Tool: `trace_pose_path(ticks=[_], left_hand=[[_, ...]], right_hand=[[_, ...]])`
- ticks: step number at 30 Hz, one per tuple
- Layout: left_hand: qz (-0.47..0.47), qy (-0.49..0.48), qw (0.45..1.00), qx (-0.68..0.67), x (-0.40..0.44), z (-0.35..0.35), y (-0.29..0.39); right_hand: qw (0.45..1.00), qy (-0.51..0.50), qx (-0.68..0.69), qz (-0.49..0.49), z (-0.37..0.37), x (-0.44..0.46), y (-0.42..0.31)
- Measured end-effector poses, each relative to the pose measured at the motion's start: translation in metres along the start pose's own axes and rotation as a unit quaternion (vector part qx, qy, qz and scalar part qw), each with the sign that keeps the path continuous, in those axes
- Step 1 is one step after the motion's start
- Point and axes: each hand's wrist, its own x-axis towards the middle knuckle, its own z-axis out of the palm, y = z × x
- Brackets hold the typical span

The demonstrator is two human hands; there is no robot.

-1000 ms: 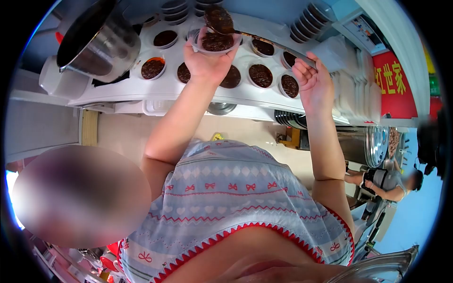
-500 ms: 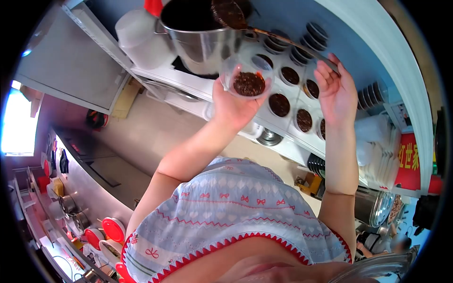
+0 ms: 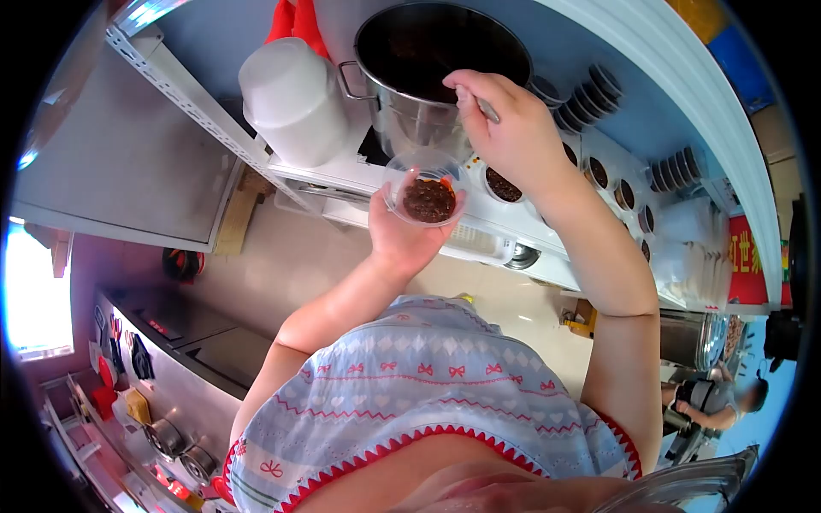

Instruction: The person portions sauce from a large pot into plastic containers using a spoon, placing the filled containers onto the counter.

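Observation:
A clear plastic cup [image 3: 424, 162] with dark, chunky sauce [image 3: 429, 201] at its bottom rests in my left hand [image 3: 404, 244], the fingers wrapped round it. My right hand [image 3: 517, 128] is closed on the handle of a ladle [image 3: 488, 110], over the near rim of a big steel pot [image 3: 410, 120]. The ladle's bowl is out of sight, and the pot's inside is dark. Beside the pot, to the right, stand several cups of the same sauce, such as one cup [image 3: 503, 185] below my right wrist; my forearm covers some of them.
An upturned white plastic tub [image 3: 291, 103] stands left of the pot. Stacks of filled cups [image 3: 590, 98] line the back of the white shelf. Stacked clear containers [image 3: 697, 256] are at the right. Another person [image 3: 718, 402] is far off at lower right. A steel counter [image 3: 188, 368] runs along the left.
My right hand has swung left to the pot, and the ladle's bowl, raised above the rim before, has gone from sight. My left hand still holds the cup, now slightly lower. The view has shifted.

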Motion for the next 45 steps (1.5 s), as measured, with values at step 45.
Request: trace_pose_path(ticks=[45], left_hand=[[-0.095, 0.003, 0.995, -0.016, 0.046, 0.014, -0.025]], right_hand=[[0.777, 0.169, 0.388, 0.467, -0.081, -0.025, 0.060]])
